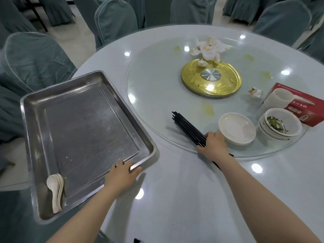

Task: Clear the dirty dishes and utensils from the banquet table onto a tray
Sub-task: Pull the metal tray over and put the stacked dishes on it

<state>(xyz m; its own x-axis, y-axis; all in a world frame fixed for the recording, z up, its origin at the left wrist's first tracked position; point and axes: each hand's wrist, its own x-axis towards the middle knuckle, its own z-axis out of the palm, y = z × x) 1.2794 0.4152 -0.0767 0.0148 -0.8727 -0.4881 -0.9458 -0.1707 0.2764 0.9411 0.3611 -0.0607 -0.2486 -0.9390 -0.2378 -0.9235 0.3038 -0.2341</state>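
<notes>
A steel tray (82,123) lies on the left side of the round table, with a stack of white spoons (56,192) in its near left corner. My left hand (121,174) grips the tray's near right rim. A bundle of black chopsticks (188,127) lies on the glass turntable, and my right hand (213,143) grips its near end. Just to the right sit a white plate (236,128), a stack of bowls (280,123) with food scraps in the top one, and a stack of white cups (278,99).
A red tissue box (305,109) stands at the right behind the cups. Crumpled napkins (208,48) lie beyond the gold turntable hub (211,78), with another scrap (256,92) near the box. Covered chairs (35,58) ring the table.
</notes>
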